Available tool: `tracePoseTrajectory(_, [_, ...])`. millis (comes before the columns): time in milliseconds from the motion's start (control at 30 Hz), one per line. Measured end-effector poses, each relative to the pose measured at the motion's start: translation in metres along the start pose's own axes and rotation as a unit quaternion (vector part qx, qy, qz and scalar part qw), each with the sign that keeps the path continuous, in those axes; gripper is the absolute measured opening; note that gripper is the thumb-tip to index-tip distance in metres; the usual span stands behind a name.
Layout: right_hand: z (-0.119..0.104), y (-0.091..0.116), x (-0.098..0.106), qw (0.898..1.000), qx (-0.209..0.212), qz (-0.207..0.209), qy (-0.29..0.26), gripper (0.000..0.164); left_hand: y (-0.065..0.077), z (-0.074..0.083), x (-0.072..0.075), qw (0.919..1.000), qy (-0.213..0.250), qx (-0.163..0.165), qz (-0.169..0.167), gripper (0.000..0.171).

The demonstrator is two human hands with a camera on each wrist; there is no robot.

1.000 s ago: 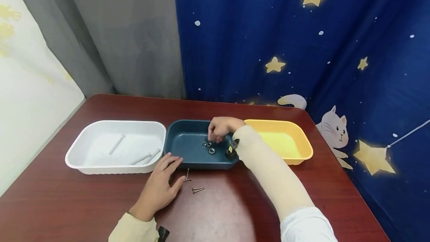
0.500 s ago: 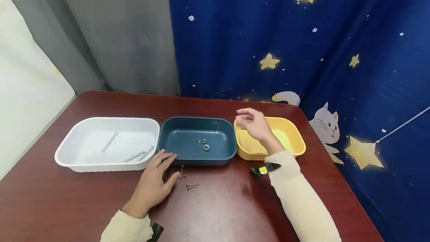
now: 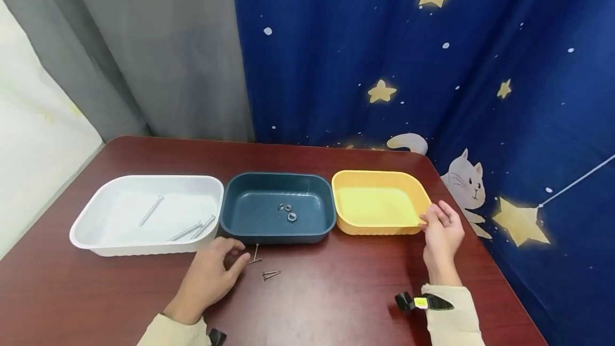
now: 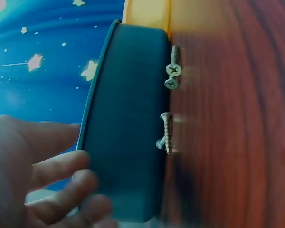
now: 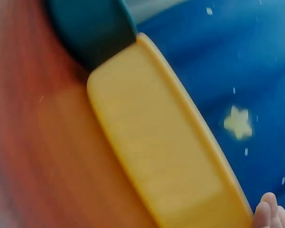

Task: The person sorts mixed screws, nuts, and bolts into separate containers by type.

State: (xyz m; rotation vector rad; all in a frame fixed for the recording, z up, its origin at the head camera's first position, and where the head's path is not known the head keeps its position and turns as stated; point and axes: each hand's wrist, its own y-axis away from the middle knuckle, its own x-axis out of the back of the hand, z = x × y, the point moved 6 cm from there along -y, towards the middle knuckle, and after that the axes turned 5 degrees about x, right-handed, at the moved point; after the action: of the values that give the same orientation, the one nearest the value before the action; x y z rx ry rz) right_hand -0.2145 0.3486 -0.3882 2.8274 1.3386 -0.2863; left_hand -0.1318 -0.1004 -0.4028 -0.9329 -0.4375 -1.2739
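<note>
My left hand (image 3: 206, 276) hovers low by the front right corner of the white tray (image 3: 144, 249), fingers loosely bent and holding nothing. Just right of its thumb lie a pair of screws (image 3: 256, 259), and farther right two more screws (image 3: 271, 274); the left wrist view shows their cross-slotted heads and threads, with one screw (image 4: 166, 133) leaning over another. At the front right corner of the yellow tray (image 3: 379, 229) is my right hand (image 3: 443, 236), its fingertips right at the rim, fingers relaxed. In the right wrist view only some fingertips (image 5: 270, 211) show beside that tray's edge.
Between the white and yellow trays stands a dark blue tray (image 3: 278, 238) with three nuts (image 3: 291, 217) in it. Long bolts (image 3: 151, 211) lie in the white tray. The trays form a row on the reddish wooden table (image 3: 326, 303), a star-patterned curtain (image 3: 326, 68) behind.
My right hand has moved from over the dark blue tray, across the yellow tray, to its right front corner. The left hand has drawn back slightly toward me from the tray edges.
</note>
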Motion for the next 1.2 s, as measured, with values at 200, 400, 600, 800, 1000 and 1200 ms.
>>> tracePoseTrajectory(200, [0.016,0.005,0.029,0.996,-0.066,0.039,-0.050,0.029,0.002,-0.002,-0.012,0.9936,-0.009,0.025,-0.110,0.027])
tracePoseTrajectory(400, [0.036,0.013,0.036,0.988,-0.140,0.020,-0.059,0.031,0.009,-0.005,-0.013,0.9883,-0.011,0.034,-0.148,0.036])
tracePoseTrajectory(600, [0.045,0.006,0.030,0.992,-0.125,-0.023,-0.011,0.066,0.007,0.000,-0.021,0.9817,-0.031,0.014,-0.188,0.043])
tracePoseTrajectory(800, [0.044,-0.004,0.019,0.994,-0.090,-0.066,0.023,0.065,-0.004,0.007,-0.024,0.9720,-0.072,-0.005,-0.224,0.042])
tracePoseTrajectory(1000, [0.039,-0.001,0.029,0.995,-0.085,-0.051,0.026,0.049,-0.011,0.014,-0.028,0.9635,-0.096,-0.021,-0.249,0.041])
tracePoseTrajectory(1200, [0.039,0.005,0.033,0.994,-0.082,-0.059,0.040,0.050,-0.012,0.016,-0.031,0.9618,-0.108,-0.036,-0.249,0.029])
